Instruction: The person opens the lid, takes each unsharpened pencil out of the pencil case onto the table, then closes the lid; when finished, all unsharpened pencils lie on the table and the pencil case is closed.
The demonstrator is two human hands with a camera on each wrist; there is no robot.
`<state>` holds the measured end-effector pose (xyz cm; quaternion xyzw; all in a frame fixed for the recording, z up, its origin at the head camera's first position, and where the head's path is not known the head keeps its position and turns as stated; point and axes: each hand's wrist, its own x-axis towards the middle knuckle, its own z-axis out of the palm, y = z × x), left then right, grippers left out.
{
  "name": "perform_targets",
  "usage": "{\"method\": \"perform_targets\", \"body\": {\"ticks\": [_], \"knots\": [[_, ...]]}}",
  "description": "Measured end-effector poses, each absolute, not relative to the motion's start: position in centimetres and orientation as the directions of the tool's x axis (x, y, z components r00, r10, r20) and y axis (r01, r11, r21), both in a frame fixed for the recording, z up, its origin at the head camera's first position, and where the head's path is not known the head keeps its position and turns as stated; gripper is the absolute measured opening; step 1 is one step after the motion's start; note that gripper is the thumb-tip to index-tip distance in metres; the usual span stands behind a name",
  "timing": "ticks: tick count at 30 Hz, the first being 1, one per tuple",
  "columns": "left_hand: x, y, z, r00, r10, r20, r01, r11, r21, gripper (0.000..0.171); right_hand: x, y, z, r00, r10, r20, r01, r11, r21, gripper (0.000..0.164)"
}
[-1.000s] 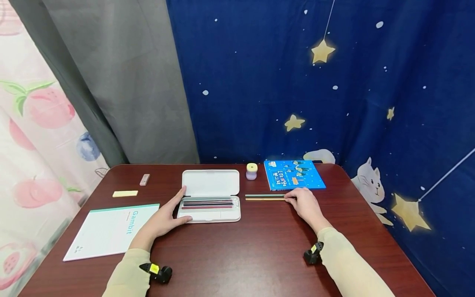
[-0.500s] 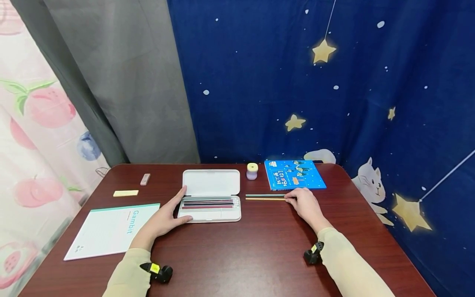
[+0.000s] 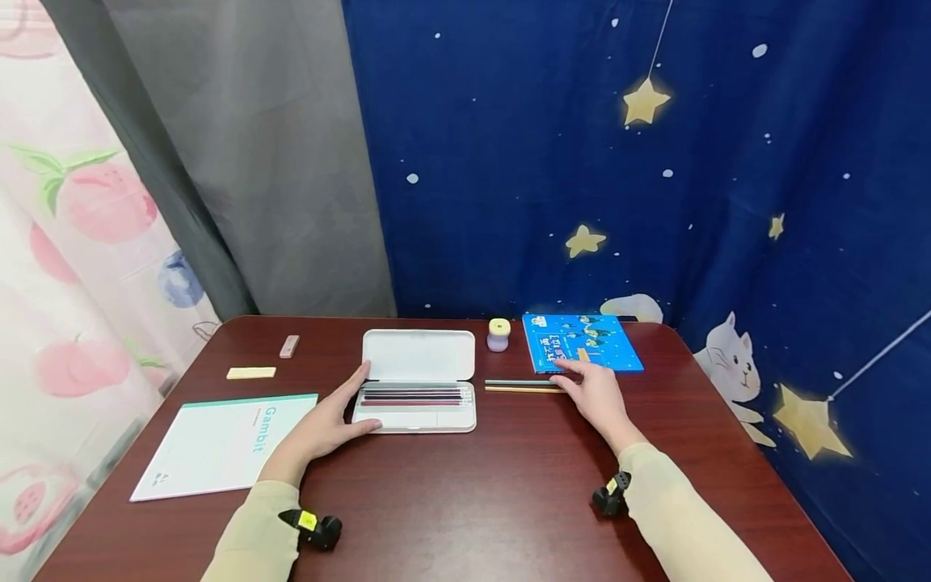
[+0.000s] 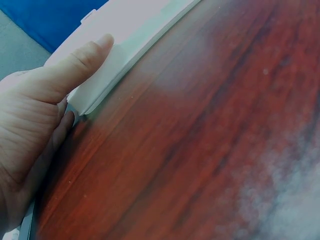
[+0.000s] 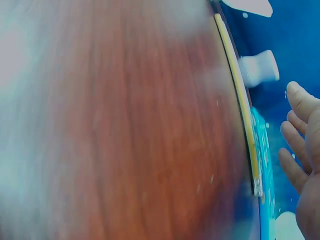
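A white pencil case [image 3: 400,420] lies with its lid [image 3: 418,356] folded back, and several dark and reddish pencils [image 3: 414,396] rest inside. At its left end, my left hand [image 3: 320,432] grips the case, thumb over the front corner; the left wrist view shows that thumb [image 4: 85,62] on the white edge. To the right, a yellow pencil [image 3: 518,390] and a green pencil [image 3: 518,382] lie side by side on the table. Over their right ends hovers my right hand [image 3: 598,396], its fingers spread and holding nothing. The right wrist view has the yellow pencil [image 5: 235,75] apart from these fingers.
Behind the pencils are a blue book [image 3: 582,343] and a small yellow-and-purple object [image 3: 499,335]. A white notebook [image 3: 225,449], a pale yellow strip [image 3: 250,373] and a pinkish eraser-like block [image 3: 289,347] lie on the left. Curtains hang beyond the table's back edge.
My right hand has let go of the two pencils' right ends and lifted slightly, fingers parting. The left hand stays on the pencil case. The head view has shifted slightly.
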<state>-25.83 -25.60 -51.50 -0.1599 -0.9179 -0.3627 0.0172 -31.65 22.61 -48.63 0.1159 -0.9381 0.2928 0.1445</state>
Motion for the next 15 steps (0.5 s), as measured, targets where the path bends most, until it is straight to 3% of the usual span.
{"method": "perform_targets", "body": {"ticks": [5,15], "knots": [[-25.9,-25.3,-51.9,-0.949,0.282,0.142,0.302,0.682,0.666,0.109,-32.2,20.4,-47.6,-0.953,-0.145,0.267,-0.281,0.753,-0.595,0.040],[-26.1,-25.6,-51.2,-0.949,0.281,0.140,0.301,0.687,0.662,0.110,-32.2,12.2,-46.6,-0.902,-0.350,0.252,-0.429,0.669,-0.607,0.026]]}}
